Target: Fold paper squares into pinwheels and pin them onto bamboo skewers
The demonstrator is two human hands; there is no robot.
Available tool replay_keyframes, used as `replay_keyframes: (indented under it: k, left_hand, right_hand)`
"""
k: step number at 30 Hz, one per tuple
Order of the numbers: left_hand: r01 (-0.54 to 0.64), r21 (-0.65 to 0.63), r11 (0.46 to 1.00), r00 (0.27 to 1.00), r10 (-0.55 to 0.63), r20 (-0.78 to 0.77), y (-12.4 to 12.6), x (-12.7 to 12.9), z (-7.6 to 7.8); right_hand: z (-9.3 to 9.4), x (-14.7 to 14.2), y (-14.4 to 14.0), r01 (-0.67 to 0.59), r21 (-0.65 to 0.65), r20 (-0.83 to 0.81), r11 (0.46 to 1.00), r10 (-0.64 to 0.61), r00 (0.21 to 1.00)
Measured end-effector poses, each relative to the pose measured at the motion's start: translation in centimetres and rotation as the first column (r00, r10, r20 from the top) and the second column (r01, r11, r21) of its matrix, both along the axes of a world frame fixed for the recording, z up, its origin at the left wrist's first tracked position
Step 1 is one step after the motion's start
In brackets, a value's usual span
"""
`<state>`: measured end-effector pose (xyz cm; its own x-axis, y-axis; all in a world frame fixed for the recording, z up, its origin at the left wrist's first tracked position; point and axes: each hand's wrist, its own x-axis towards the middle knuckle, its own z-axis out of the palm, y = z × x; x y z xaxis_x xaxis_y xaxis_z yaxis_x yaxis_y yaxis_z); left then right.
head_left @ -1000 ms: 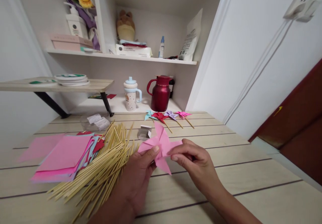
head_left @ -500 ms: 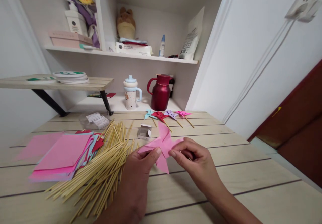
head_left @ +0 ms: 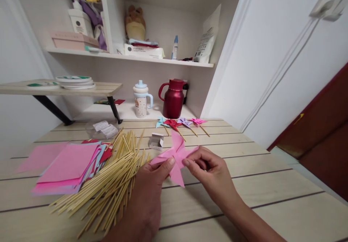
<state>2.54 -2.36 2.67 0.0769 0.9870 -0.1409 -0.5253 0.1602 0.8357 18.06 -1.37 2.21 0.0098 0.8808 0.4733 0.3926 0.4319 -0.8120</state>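
A pink folded paper pinwheel (head_left: 176, 155) is held just above the wooden table (head_left: 272, 195), near its middle. My left hand (head_left: 150, 189) pinches its left side between thumb and fingers. My right hand (head_left: 210, 175) pinches the right blade, fingertips close to the pinwheel's centre. A heap of thin bamboo sticks (head_left: 111, 180) lies just left of my left hand. A stack of coloured paper squares (head_left: 69, 164), pink on top, sits further left.
Several finished pinwheels on sticks (head_left: 182, 124) lie in a row at the table's back. A small white box (head_left: 157, 141) sits behind the pinwheel. A red jug (head_left: 173, 99) and a lidded cup (head_left: 141, 99) stand on a low ledge. Shelves above hold bottles and boxes.
Both hands have kept their hold on the pink pinwheel. My right fingers have crept inward towards its centre, and the pinwheel has turned slightly.
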Motion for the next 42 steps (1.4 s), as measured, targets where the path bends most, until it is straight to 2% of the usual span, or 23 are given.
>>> replay_keyframes:
  k: [4, 19, 22, 24, 26, 29, 33, 37, 42]
  left_hand:
    - [-0.009, 0.020, 1.000, 1.000, 0.009, 0.000, 0.1, 0.1, -0.1]
    - [-0.058, 0.045, 0.997, 0.985, 0.065, -0.159, 0.4, -0.3, -0.8]
    - [-0.105, 0.026, 0.994, 0.969, 0.108, -0.222, 0.6, -0.5, -0.4]
    - [-0.143, 0.038, 0.989, 0.952, 0.148, -0.267, 0.7, -0.6, 0.0]
    - [-0.175, 0.068, 0.982, 0.928, 0.187, -0.321, 0.9, -0.7, 0.2]
    - [-0.172, 0.109, 0.979, 0.880, 0.203, -0.430, 1.0, -0.6, 0.2]
    - [-0.109, 0.198, 0.974, 0.830, 0.199, -0.521, 1.0, -0.5, -0.4]
    - [-0.054, 0.279, 0.959, 0.775, 0.217, -0.594, 0.9, -0.5, -0.8]
    - [-0.046, 0.285, 0.957, 0.748, 0.222, -0.625, 0.5, -0.4, -0.4]
  right_hand:
    - [0.0, -0.1, 0.1, -0.007, 0.005, 0.011, 1.000, 0.006, 1.000]
    - [0.0, -0.2, 0.0, -0.034, 0.071, 0.053, 0.997, 0.030, 0.998]
    - [-0.1, 0.4, 0.3, 0.023, 0.078, -0.016, 0.997, -0.022, 1.000]
    - [0.0, 1.0, 0.6, 0.085, 0.083, -0.116, 0.993, -0.075, 0.990]
    - [0.0, 1.7, 1.0, 0.093, 0.070, -0.205, 0.993, -0.077, 0.976]
    - [0.1, 2.3, 1.3, -0.018, -0.013, -0.249, 1.000, 0.015, 0.968]
    - [0.5, 1.9, 0.9, -0.166, -0.140, -0.208, 0.976, 0.135, 0.969]
    - [1.1, 1.0, 0.3, -0.216, -0.206, -0.181, 0.954, 0.180, 0.967]
    - [1.3, 0.7, 0.4, -0.253, -0.194, -0.238, 0.948, 0.205, 0.949]
